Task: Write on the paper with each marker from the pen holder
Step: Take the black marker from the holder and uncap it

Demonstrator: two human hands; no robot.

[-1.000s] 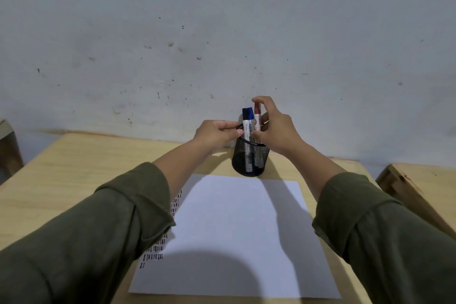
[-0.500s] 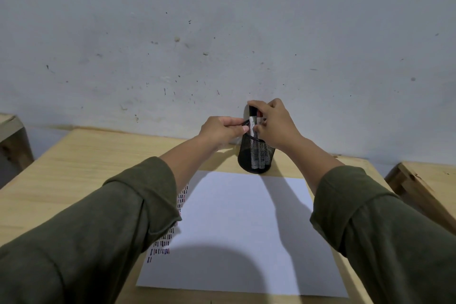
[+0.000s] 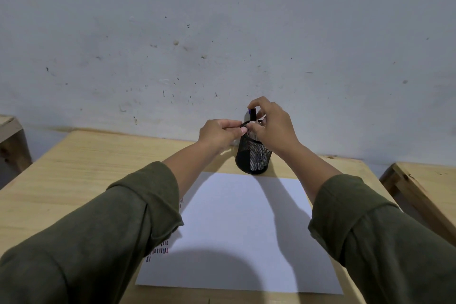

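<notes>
One black mesh pen holder [image 3: 253, 155] stands on the wooden table [image 3: 74, 168], close to the wall [image 3: 222, 32]. It is the landmark here. It stands upright, and it touches the far edge of one white sheet of paper [image 3: 241, 229], which lies flat just in front of it.

Two hands are up at the holder. The left hand [image 3: 218, 134] is on the left side of the holder, with its fingers pinched on the rim. The right hand [image 3: 272, 126] is on the right side and over the top of the holder. Its fingers are closed around the top of one marker with a dark blue cap [image 3: 252, 114]. That marker sticks up out of the holder, and its lower part is inside the mesh. White marker bodies show through the mesh, but how many markers are inside cannot be told.

The paper has rows of little short marks [image 3: 160, 250] along its left edge, to the front and left of the holder. Most of them are hidden under the left sleeve [image 3: 111, 229]. Both arms wear dark green sleeves, two in all.

One more wooden piece of furniture [image 3: 419, 187] stands far to the right of the holder, and another one [image 3: 12, 140] far to its left.
</notes>
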